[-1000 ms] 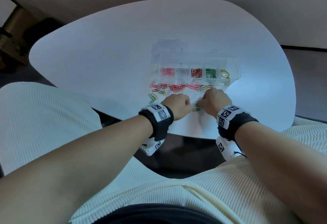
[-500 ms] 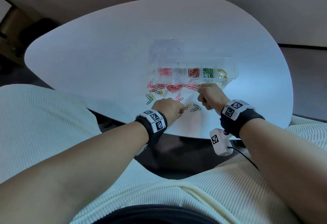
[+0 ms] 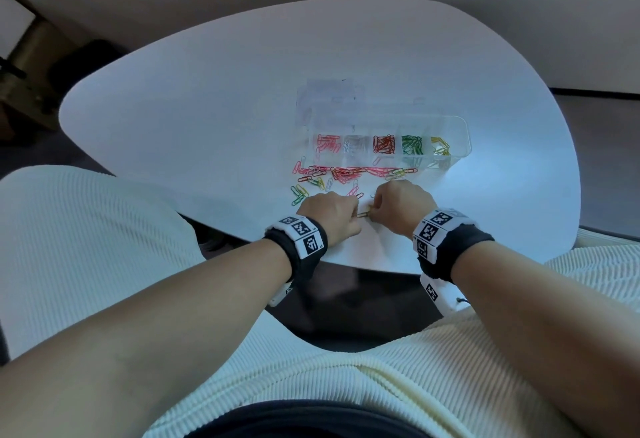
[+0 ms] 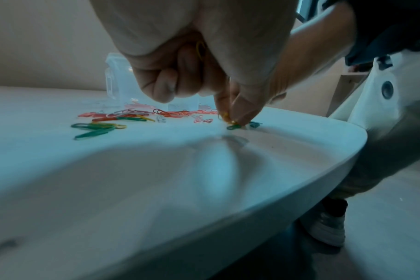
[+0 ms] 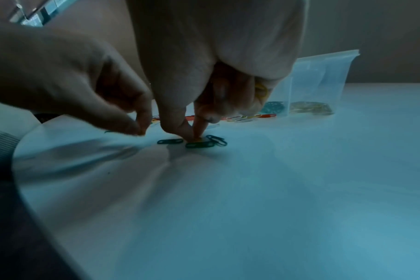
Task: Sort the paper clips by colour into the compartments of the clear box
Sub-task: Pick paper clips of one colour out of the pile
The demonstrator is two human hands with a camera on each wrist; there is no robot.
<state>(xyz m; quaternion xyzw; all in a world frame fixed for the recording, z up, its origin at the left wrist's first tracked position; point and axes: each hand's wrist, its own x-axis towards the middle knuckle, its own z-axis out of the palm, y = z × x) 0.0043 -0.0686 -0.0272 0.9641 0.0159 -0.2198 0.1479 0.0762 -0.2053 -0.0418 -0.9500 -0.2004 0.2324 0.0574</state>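
Observation:
The clear box [image 3: 460,126] stands mid-table with pink, clear, red, green and yellow clips in separate compartments. Loose paper clips [image 3: 346,171] lie in a row in front of it. Both hands meet near the table's front edge. My left hand [image 3: 353,213] pinches a yellow clip [image 4: 226,116] at its fingertips and keeps another yellow clip [image 4: 200,50] tucked in its curled fingers. My right hand [image 5: 194,138] pinches down onto the table among green clips [image 5: 199,145], with a yellow clip [image 5: 261,91] held in its curled fingers. What sits between the right fingertips is hidden.
A small group of green and yellow clips [image 3: 298,192] lies left of my left hand. The white table [image 3: 173,119] ends in a rounded front edge just behind my wrists. Cream ribbed cushions [image 3: 86,230] sit on both sides below it.
My right hand has come back from the row by the box toward the front edge. My left hand has shifted right, and the two hands now meet over a yellow clip.

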